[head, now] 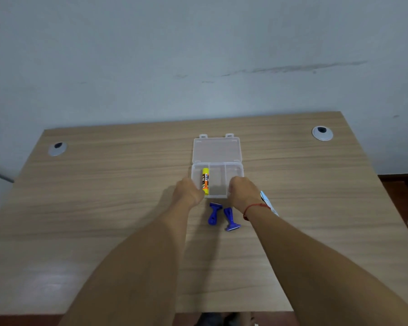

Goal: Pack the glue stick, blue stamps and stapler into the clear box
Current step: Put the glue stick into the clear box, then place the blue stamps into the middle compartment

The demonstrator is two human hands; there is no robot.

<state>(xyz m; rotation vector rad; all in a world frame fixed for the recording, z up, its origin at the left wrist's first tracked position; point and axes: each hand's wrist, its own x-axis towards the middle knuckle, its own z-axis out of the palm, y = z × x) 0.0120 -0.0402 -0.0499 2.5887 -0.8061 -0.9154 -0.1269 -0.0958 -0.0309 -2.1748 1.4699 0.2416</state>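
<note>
The clear box (pixel 218 171) lies open at the middle of the desk, its lid (pixel 216 150) folded back flat. A yellow and orange glue stick (pixel 205 181) lies in the left compartment. The middle compartment holds nothing. My left hand (pixel 187 191) grips the box's front left corner with curled fingers. My right hand (pixel 243 189) covers the front right corner the same way. Two blue stamps (pixel 214 213) (pixel 230 219) lie on the desk just in front of the box, between my wrists. The white and blue stapler (pixel 267 201) shows partly behind my right wrist.
The wooden desk (pixel 104 208) has two round cable grommets, one at the back left (pixel 57 148) and one at the back right (pixel 322 132). A pale wall stands right behind the desk. A red cord circles my right wrist.
</note>
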